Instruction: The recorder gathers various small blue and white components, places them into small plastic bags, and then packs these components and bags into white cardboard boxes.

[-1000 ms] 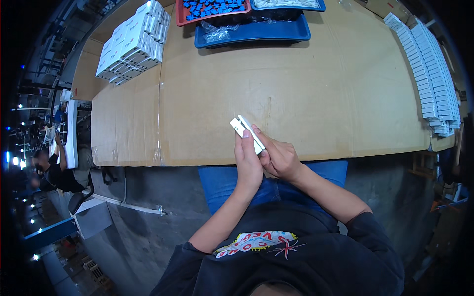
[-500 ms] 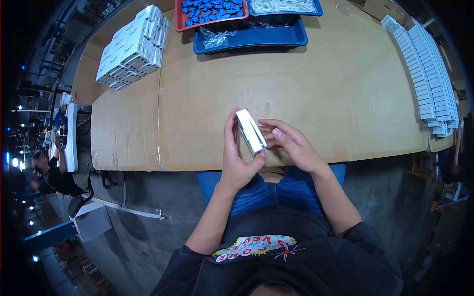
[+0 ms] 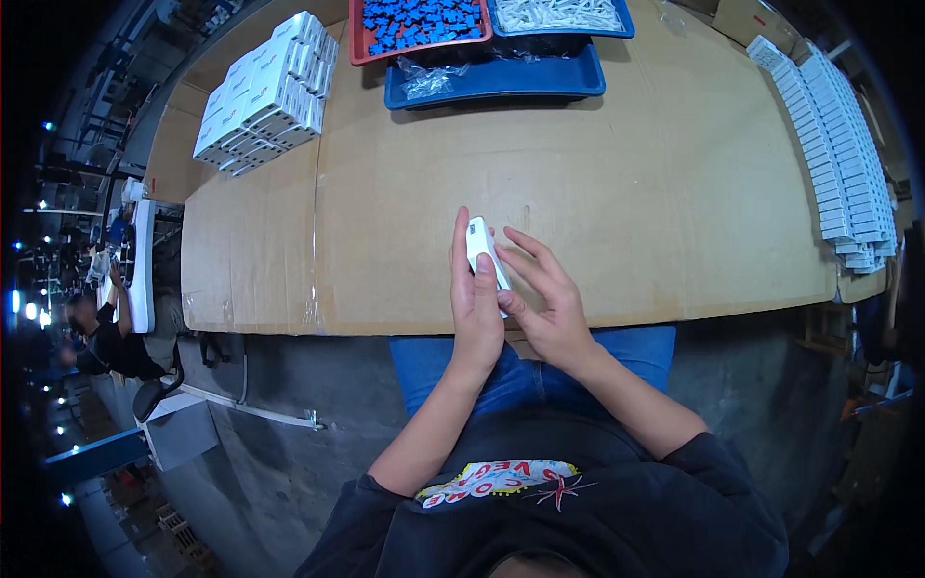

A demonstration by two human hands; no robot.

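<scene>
A small white box point(image 3: 478, 238) is held over the near part of the cardboard-covered table, tilted with its narrow side upward. My left hand point(image 3: 474, 313) grips it, with the fingers along its left side and the thumb across its upper face. At its right side is my right hand point(image 3: 557, 313), its thumb by the box's lower end and its fingers spread apart. Whether the right fingertips press on the box is hard to make out. The underside of the box is hidden by the hands.
A stack of white boxes point(image 3: 265, 96) stands at the far left, and long rows of them point(image 3: 838, 144) line the right edge. At the back, a red tray point(image 3: 361, 48) holds blue pieces. A blue tray point(image 3: 501, 87) with clear plastic bags sits before another point(image 3: 626, 21) with white pieces.
The box has turned in my left hand, whose thumb now lies over it. My right hand has moved left and lower, bringing its thumb to the box's lower end.
</scene>
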